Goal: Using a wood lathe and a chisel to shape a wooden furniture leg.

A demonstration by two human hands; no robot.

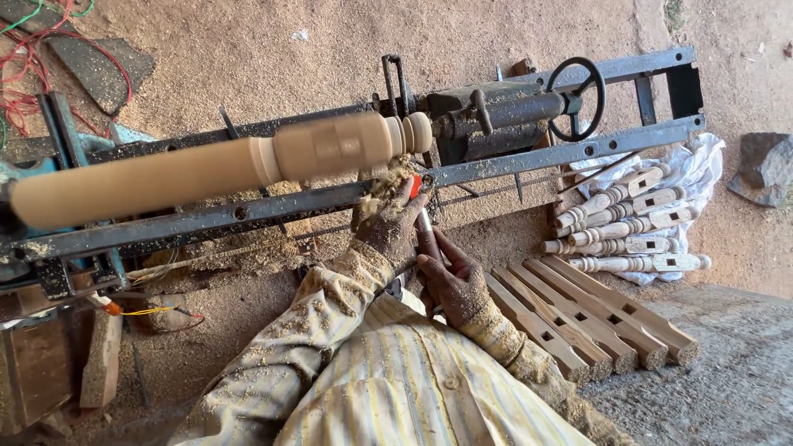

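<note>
A long pale wooden spindle (206, 165) spins blurred on a dark metal lathe (512, 157). My left hand (388, 223), dusted with shavings, grips the front of a turning chisel (423, 223) just below the spindle's beaded right end, where shavings fly off. My right hand (450, 285) holds the same chisel's lower handle, close to my striped sleeve and chest.
The tailstock with a black handwheel (576, 97) sits at the lathe's right end. Several turned legs (628, 219) lie on white sacking, and square mortised blanks (586, 318) lie on the ground beside them. Sawdust covers the floor. Red wires (33, 74) hang upper left.
</note>
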